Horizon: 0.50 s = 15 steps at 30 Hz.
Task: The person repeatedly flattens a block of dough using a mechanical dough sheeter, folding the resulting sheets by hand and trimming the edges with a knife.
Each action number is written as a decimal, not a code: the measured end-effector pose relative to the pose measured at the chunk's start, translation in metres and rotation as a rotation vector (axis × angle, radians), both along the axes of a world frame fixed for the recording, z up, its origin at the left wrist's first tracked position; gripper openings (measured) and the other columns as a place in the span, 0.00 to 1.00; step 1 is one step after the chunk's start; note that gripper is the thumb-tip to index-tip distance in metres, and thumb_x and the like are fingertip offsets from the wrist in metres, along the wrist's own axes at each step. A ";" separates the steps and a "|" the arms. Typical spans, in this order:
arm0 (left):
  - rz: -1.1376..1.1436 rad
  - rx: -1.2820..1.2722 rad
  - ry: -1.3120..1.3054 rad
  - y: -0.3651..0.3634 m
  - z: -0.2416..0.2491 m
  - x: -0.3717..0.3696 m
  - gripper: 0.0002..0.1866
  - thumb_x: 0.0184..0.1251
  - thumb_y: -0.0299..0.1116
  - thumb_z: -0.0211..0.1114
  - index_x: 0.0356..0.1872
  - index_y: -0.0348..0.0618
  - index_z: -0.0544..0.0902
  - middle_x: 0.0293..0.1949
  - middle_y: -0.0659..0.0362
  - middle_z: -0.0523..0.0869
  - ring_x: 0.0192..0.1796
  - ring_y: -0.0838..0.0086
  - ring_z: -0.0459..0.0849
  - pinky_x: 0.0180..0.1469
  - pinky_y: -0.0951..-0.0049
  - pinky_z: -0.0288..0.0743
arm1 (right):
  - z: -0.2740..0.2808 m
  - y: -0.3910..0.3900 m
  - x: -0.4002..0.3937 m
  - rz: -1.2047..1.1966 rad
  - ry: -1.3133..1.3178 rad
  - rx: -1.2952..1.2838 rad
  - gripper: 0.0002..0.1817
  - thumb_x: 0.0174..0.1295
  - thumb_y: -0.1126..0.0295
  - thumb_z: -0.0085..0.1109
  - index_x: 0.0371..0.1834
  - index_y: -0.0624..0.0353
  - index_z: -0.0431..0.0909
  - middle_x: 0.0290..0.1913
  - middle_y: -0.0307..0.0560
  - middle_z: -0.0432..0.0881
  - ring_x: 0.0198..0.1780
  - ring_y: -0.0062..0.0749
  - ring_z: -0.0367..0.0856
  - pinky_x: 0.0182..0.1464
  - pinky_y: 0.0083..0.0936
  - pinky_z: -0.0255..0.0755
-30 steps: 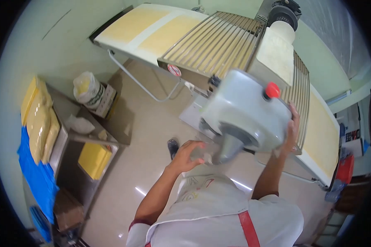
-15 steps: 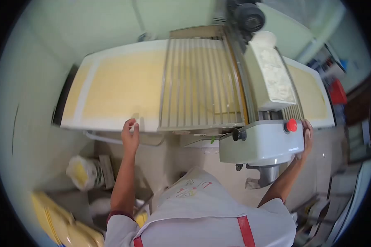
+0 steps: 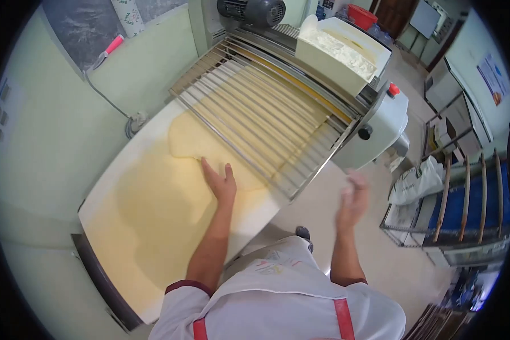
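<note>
Left hand (image 3: 220, 184), fingers spread and thumb held apart, reaches in at the near edge of a pale dough sheet (image 3: 190, 136). Nothing is gripped; whether its fingertips press the dough or sit just above it, I cannot tell. Right hand (image 3: 352, 201) is blurred, raised over the floor near the machine's housing (image 3: 382, 122) but apart from it, fingers loosely parted, with nothing visible in it.

Part of the dough lies bare on the dusted belt (image 3: 147, 243); the rest runs to the far right beneath the bar guard (image 3: 260, 119). A white bin (image 3: 331, 71) of pale powder stands beyond the guard, and a red knob (image 3: 394, 89) sits on the housing.

The chief risk, as I judge it, is to the left hand: it is near the guard's lower edge, so if the belt ran toward the rollers, fingers could be carried under the bars. Whether the belt is moving cannot be told. Soft and thin as it looks, the sheet could wrinkle, stretch or tear if a fingertip dragged its edge while the belt moved. A sideways tug might also skew it, and too little dusting could make it stick.
</note>
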State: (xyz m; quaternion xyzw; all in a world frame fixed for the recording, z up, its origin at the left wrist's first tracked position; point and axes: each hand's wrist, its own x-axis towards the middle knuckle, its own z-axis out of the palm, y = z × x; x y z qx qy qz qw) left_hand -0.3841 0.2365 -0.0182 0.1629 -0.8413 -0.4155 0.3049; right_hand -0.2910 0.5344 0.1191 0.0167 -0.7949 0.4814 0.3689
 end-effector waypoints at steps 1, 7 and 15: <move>0.054 0.393 0.107 -0.009 0.006 0.007 0.38 0.67 0.35 0.63 0.72 0.32 0.55 0.70 0.39 0.62 0.73 0.55 0.61 0.71 0.58 0.57 | 0.002 -0.046 0.013 0.092 -0.081 0.079 0.18 0.63 0.65 0.58 0.52 0.64 0.74 0.54 0.54 0.77 0.59 0.42 0.74 0.63 0.37 0.66; -0.229 1.422 -0.330 -0.093 0.032 0.077 0.17 0.68 0.24 0.61 0.55 0.31 0.73 0.53 0.50 0.81 0.55 0.67 0.81 0.56 0.67 0.76 | -0.049 -0.227 0.025 0.518 -0.379 0.560 0.34 0.54 0.68 0.67 0.66 0.58 0.68 0.66 0.56 0.71 0.68 0.51 0.69 0.68 0.43 0.64; -0.216 1.697 -0.314 -0.242 0.003 0.155 0.09 0.70 0.27 0.60 0.47 0.36 0.77 0.41 0.56 0.86 0.41 0.71 0.84 0.46 0.72 0.81 | -0.082 -0.285 0.030 0.797 -0.359 0.775 0.27 0.54 0.69 0.60 0.60 0.58 0.74 0.57 0.50 0.81 0.56 0.40 0.81 0.57 0.34 0.76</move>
